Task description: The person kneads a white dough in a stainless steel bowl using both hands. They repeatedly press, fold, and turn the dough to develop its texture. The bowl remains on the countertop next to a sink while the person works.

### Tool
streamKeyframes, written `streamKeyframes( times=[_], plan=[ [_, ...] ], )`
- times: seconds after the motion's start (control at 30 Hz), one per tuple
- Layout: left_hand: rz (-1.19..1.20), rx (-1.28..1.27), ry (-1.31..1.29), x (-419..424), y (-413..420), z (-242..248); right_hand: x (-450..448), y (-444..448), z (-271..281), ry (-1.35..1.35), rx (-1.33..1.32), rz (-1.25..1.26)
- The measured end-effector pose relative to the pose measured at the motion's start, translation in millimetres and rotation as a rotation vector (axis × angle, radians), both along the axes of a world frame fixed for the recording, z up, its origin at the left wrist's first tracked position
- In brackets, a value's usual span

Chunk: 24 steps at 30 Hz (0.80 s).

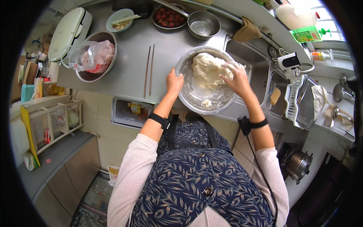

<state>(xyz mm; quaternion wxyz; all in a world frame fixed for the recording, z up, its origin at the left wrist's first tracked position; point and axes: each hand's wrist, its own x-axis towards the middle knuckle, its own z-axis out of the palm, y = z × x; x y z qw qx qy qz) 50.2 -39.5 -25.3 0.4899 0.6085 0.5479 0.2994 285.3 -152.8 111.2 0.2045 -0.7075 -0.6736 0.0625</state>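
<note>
A rough lump of pale dough [209, 69] lies in a large metal bowl [189, 100] with flour smeared over its inner wall. My left hand [174, 82] grips the bowl's left rim, thumb over the edge. At the bowl's right side my right hand [236, 78], its fingers coated with dough, is on the right part of the lump, thumb and fingers spread around its edge. A small loose bit of dough [206, 103] sits low in the bowl. Two chopsticks [149, 71] lie on the steel counter to the left of the bowl.
Left on the counter [127, 62] is a metal bowl [113, 61] with bagged meat [99, 56]. Behind stand a pale bowl of chopped food [122, 25], a bowl of red fruit [169, 18] and an empty steel bowl [203, 25]. A sink [256, 68] and dish rack [293, 105] adjoin at right.
</note>
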Motion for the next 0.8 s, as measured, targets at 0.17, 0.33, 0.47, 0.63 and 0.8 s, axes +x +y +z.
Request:
streamKeyframes(
  times=[0.17,0.33,0.47,0.63,0.8],
  plan=[
    [-0.01,-0.036,-0.021,-1,0,0,-63,-39,-60,0.159,-0.377,0.084],
    [-0.044,-0.043,-0.038,-3,3,-3,-96,3,-112,0.126,-0.3,0.245],
    [-0.081,-0.064,-0.049,-6,11,-4,-92,-1,-100,-0.246,-0.653,0.319],
    [-0.098,-0.122,-0.049,-6,12,-3,-71,-42,-80,-0.328,-0.706,0.28],
    [-0.079,-0.061,-0.04,-4,12,-7,-66,-44,-86,-0.134,-0.792,0.238]
  ],
)
